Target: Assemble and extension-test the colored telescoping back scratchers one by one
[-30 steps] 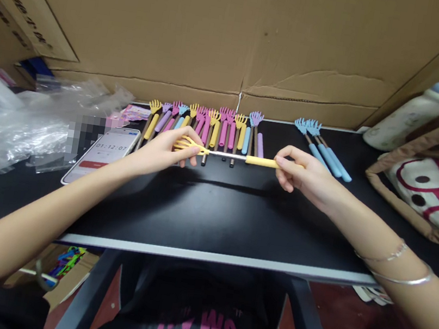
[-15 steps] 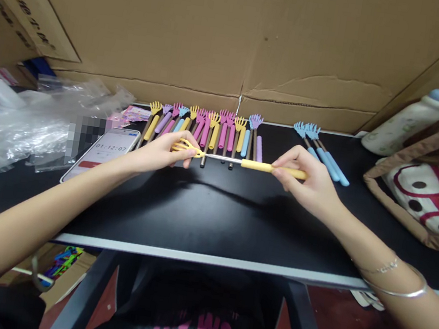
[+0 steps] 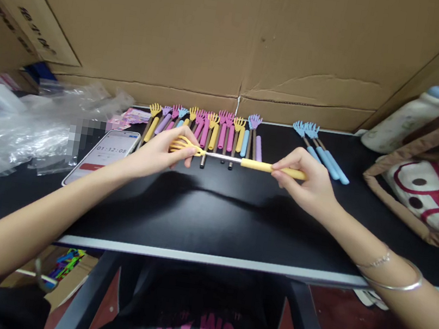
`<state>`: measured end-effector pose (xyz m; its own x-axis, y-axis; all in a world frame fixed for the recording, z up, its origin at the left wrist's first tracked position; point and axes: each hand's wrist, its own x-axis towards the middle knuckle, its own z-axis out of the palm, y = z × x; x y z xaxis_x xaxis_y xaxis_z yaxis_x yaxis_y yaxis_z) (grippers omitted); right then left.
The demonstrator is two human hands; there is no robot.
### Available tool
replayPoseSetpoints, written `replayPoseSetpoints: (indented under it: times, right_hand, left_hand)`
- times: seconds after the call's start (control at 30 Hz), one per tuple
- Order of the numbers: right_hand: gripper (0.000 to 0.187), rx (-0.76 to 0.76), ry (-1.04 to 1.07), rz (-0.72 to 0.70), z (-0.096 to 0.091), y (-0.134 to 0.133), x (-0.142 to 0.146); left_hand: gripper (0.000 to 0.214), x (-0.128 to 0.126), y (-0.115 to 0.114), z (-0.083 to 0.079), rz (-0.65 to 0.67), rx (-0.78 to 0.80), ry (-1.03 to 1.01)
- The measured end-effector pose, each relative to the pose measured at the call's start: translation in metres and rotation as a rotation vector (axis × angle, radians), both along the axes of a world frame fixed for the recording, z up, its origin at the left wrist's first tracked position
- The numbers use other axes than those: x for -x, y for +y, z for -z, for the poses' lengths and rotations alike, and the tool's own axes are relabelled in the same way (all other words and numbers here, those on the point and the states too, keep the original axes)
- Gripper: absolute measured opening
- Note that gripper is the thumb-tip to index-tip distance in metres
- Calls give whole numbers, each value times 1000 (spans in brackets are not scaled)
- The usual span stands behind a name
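Held level above the black tabletop is a yellow back scratcher (image 3: 256,165) with a bare metal rod between its claw head and its sleeve handle. My left hand (image 3: 174,149) is closed around the claw end, thumb along its base. At the other end, my right hand (image 3: 300,174) pinches the yellow handle between thumb and fingers. Behind them lies a row of back scratcher parts, with several pink claw heads (image 3: 223,115) and yellow, purple and blue ones on dark rods, sleeves beside them. Two blue back scratchers (image 3: 322,152) with sleeves on lie apart, right of the row.
Clear plastic bags (image 3: 52,123) are heaped at the left, beside a phone (image 3: 101,152) with a running timer. Cardboard (image 3: 206,30) walls the back. A fabric bag (image 3: 424,200) and a bottle (image 3: 407,121) stand at the right. A box of colourful items (image 3: 68,263) sits below the table.
Both hands keep their grip on the yellow back scratcher, with hardly any movement. The camera view has shifted slightly, and the phone timer has advanced one second.
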<state>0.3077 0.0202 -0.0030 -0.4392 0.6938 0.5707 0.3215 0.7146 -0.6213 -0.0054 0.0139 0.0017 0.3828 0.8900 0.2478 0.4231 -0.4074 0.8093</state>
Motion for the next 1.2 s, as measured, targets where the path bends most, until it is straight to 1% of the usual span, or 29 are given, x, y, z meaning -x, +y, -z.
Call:
replayPoseSetpoints:
  times: [0.17,0.37,0.63,0.7,0.8,0.9,1.0,1.1,1.2]
  right_hand:
    - [33,284,109,-56,2,0,0]
    - [35,438,182,-73,3,1,1]
    - [40,702,214,-120,4,5,0]
    - [41,716,209,-124,4,6,0]
    - [39,674,195,-110,5,6,-1]
    - [36,609,167,-73,5,5,-1]
    - [33,573,117,-49,1,1,-1]
    - [31,564,65,-76,-5,-3,-1]
    - [31,568,41,-96,-10,-3,0]
  left_hand:
    - [18,-5,-6,-3,-7,-47,-39]
    - [16,-6,-9,-4,-13,-135,-25]
    - [14,-4,-10,-1,-77,-259,81]
    - [14,-5,-10,0,-83,-262,85]
    - [14,-7,-10,0,-84,-229,63]
    - [16,-8,-9,0,-80,-168,16]
    - [18,-7,-6,-1,-46,-94,-23]
    - [19,-5,-2,-4,-23,-47,-41]
    - [20,-3,1,-6,-16,-40,-52]
